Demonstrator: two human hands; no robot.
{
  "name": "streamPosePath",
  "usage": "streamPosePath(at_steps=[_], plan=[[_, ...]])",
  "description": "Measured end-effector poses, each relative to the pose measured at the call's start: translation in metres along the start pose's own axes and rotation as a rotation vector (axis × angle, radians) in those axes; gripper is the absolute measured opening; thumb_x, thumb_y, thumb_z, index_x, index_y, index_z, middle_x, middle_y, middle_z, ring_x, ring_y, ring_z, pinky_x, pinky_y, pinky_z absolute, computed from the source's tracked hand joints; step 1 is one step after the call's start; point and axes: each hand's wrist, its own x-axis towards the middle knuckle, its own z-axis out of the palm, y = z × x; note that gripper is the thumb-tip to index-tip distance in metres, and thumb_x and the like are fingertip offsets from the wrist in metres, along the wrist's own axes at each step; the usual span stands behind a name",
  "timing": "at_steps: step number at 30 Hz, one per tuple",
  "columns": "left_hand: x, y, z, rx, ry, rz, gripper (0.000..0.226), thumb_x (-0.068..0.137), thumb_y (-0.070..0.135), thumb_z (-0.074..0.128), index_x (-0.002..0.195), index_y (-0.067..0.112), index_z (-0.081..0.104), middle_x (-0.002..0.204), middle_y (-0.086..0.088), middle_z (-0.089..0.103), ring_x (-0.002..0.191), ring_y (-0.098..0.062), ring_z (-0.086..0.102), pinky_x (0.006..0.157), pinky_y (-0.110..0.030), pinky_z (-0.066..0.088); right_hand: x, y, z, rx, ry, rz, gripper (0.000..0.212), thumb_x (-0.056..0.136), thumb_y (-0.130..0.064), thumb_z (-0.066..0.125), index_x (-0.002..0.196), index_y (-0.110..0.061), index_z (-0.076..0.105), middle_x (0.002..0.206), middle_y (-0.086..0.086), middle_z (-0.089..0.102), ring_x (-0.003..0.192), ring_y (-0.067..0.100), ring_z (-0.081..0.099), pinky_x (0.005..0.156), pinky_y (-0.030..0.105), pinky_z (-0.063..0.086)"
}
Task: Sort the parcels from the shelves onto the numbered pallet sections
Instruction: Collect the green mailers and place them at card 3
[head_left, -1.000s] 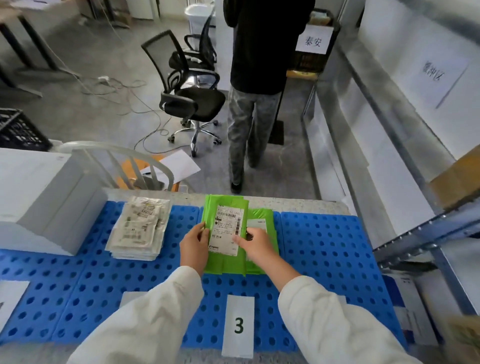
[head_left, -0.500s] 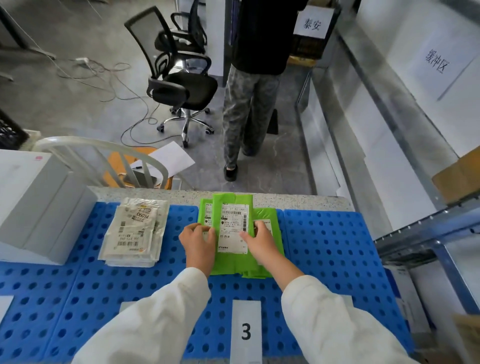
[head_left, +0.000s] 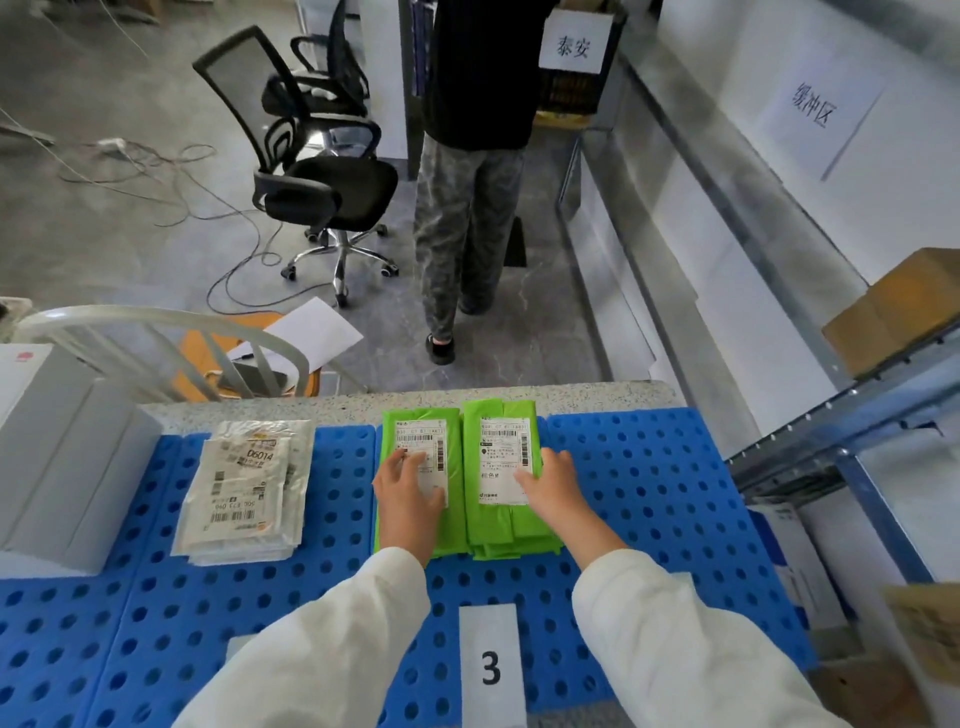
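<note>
Two bright green plastic mailer parcels lie side by side, long edges touching, on the blue perforated plastic pallet (head_left: 649, 493), in the section behind the white paper label printed "3" (head_left: 491, 667). Left green parcel (head_left: 415, 431): one flat bag, white shipping label facing up. Right green parcel (head_left: 501, 525): top of a small stack of like bags, whose edges show under it at the near end; label also up.

Left hand (head_left: 408, 501): palm down on the left green parcel, fingers fairly straight and spread over its shipping label, pressing flat, nothing gripped. Right hand (head_left: 553, 486): palm down on the right green parcel, thumb on the label, fingers lightly bent near the bag's right edge; it rests on the bag and is not closed round it, as far as visible. Both sleeves white.

Stack of clear-white plastic mailers (head_left: 244, 488) lies on the pallet left of the green ones and apart from them; top label reads D6014. Pale grey boxes (head_left: 57, 457) stand further left. Pallet sits on a speckled grey worktop (head_left: 337, 402), with a bare strip showing along the far side.

Beyond the worktop: a person in dark top and patterned grey trousers (head_left: 467, 208), standing; black mesh office chair (head_left: 322, 176) to their left. Metal shelf rack (head_left: 831, 441) at right carries a brown cardboard box (head_left: 893, 312)
</note>
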Motion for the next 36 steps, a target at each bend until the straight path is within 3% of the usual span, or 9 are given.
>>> streamPosePath(at_steps=[2,4,6,10,16,21,29,36], plan=[[0.000,0.001,-0.002,0.038,-0.017,0.016,0.049,0.087,0.011,0.066,0.133,0.017,0.050,0.151,-0.003,0.026,0.141,-0.021,0.018,0.115,-0.034,0.023,-0.003,-0.002,0.001,-0.113,-0.003,-0.031,0.059,0.092,-0.040,0.059,0.137,-0.005,0.041,0.140,0.013,0.033,0.132,0.031,0.030,0.108,0.041,0.035],[0.000,0.005,-0.005,0.102,-0.031,0.063,0.047,0.089,0.013,0.063,0.134,0.015,0.049,0.149,-0.002,0.031,0.139,-0.020,0.025,0.116,-0.035,0.026,-0.008,-0.001,-0.002,-0.161,-0.005,-0.034,0.078,0.092,-0.045,0.057,0.149,-0.005,0.022,0.151,0.014,0.022,0.141,0.031,0.019,0.114,0.043,0.028],[0.000,0.014,-0.005,0.132,-0.054,0.138,0.044,0.093,0.013,0.057,0.136,0.013,0.049,0.147,0.000,0.036,0.137,-0.019,0.033,0.115,-0.035,0.029,-0.014,-0.001,-0.008,-0.181,0.004,-0.056,0.079,0.095,-0.043,0.052,0.153,-0.008,0.012,0.156,0.011,0.017,0.144,0.029,0.018,0.114,0.043,0.029],[0.004,0.043,0.002,0.211,-0.133,0.388,0.041,0.096,0.011,0.049,0.138,0.011,0.049,0.141,-0.001,0.047,0.133,-0.019,0.041,0.113,-0.030,0.031,-0.027,-0.004,-0.024,-0.208,0.060,-0.200,0.055,0.101,-0.037,0.040,0.150,-0.015,0.024,0.152,0.003,0.031,0.135,0.022,0.036,0.105,0.040,0.039],[0.007,0.109,0.016,0.409,-0.273,0.686,0.044,0.098,0.022,0.046,0.141,0.014,0.043,0.143,0.000,0.045,0.131,-0.021,0.042,0.108,-0.032,0.033,-0.067,-0.001,-0.072,-0.269,0.154,-0.231,0.061,0.100,-0.043,0.041,0.152,-0.014,0.025,0.159,0.001,0.022,0.144,0.022,0.024,0.116,0.039,0.027],[-0.023,0.187,0.023,0.492,-0.295,0.949,0.042,0.097,0.025,0.048,0.137,0.013,0.046,0.134,-0.002,0.050,0.129,-0.021,0.042,0.109,-0.030,0.028,-0.119,0.018,-0.139,-0.341,0.345,-0.216,0.055,0.099,-0.043,0.044,0.144,-0.012,0.037,0.150,0.002,0.036,0.135,0.025,0.038,0.108,0.040,0.036],[-0.158,0.288,0.018,0.454,-0.319,1.197,0.048,0.098,0.031,0.044,0.144,0.016,0.040,0.148,0.000,0.040,0.139,-0.020,0.033,0.115,-0.036,0.026,-0.261,0.077,-0.238,-0.371,0.630,-0.097,0.053,0.097,-0.042,0.045,0.138,-0.010,0.043,0.142,0.007,0.044,0.127,0.027,0.045,0.104,0.040,0.040],[-0.305,0.339,0.012,0.339,-0.356,1.485,0.044,0.097,0.032,0.047,0.137,0.014,0.046,0.140,-0.002,0.049,0.132,-0.021,0.042,0.110,-0.037,0.033,-0.421,0.140,-0.259,-0.366,0.890,0.074,0.051,0.096,-0.039,0.048,0.138,-0.011,0.045,0.139,0.006,0.048,0.123,0.026,0.048,0.101,0.039,0.040]])
